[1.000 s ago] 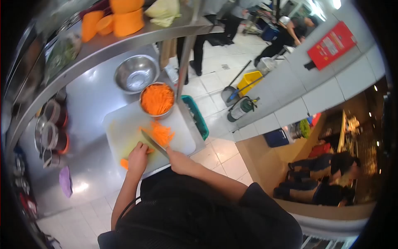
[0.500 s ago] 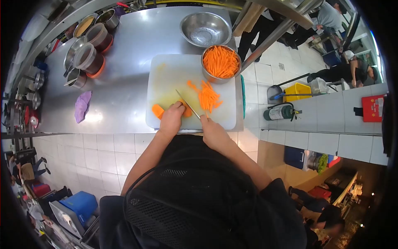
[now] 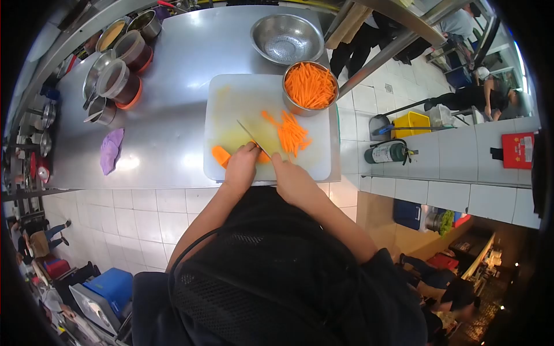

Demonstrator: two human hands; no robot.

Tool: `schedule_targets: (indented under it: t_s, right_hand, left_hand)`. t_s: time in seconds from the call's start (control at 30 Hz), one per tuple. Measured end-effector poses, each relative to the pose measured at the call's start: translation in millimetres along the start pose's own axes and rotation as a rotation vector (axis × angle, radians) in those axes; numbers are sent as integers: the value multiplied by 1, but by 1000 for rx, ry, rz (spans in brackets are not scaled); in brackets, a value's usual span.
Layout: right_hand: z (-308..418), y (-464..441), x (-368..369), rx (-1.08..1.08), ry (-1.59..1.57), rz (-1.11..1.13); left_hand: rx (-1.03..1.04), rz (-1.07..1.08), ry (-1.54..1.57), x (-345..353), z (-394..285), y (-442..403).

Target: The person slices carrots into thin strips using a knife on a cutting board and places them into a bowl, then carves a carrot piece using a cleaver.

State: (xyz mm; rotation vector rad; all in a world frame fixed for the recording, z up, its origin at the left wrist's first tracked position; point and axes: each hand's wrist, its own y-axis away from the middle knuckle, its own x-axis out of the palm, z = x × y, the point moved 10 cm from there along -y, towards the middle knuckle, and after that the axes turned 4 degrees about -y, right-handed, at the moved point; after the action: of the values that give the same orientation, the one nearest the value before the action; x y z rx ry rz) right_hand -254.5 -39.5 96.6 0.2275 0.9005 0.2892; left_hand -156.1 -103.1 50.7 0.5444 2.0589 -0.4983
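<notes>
Carrot (image 3: 220, 155) under left hand (image 3: 241, 165) on cutting board (image 3: 242, 95)
Fingers curl over it near the board's front edge; the right hand (image 3: 293, 180) is closed round a knife (image 3: 254, 138), carrot strips (image 3: 292, 135) on the board's right.

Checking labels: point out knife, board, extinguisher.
Knife (image 3: 249, 133): head view, on the blade.
Board (image 3: 251, 95): head view, on its bare upper part.
Extinguisher (image 3: 385, 153): head view, on the cylinder's side.
</notes>
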Motion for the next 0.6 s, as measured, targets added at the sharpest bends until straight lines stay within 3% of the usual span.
schedule_targets:
  t_s: [0.13, 0.23, 0.43, 0.5, 0.6]
  right_hand:
    - [-33, 5, 35, 69, -31, -12]
    - [-20, -19, 26, -24, -30, -108]
    - [-7, 10, 19, 67, -2, 22]
    - [-27, -12, 41, -17, 40, -98]
    - [-10, -36, 20, -47, 8, -80]
  left_hand:
    - [-6, -10, 6, 2, 1, 4]
    - [12, 39, -14, 6, 3, 5]
    - [-29, 7, -15, 9, 5, 10]
    - [-9, -27, 2, 6, 4, 10]
    - [25, -29, -13, 4, 1, 15]
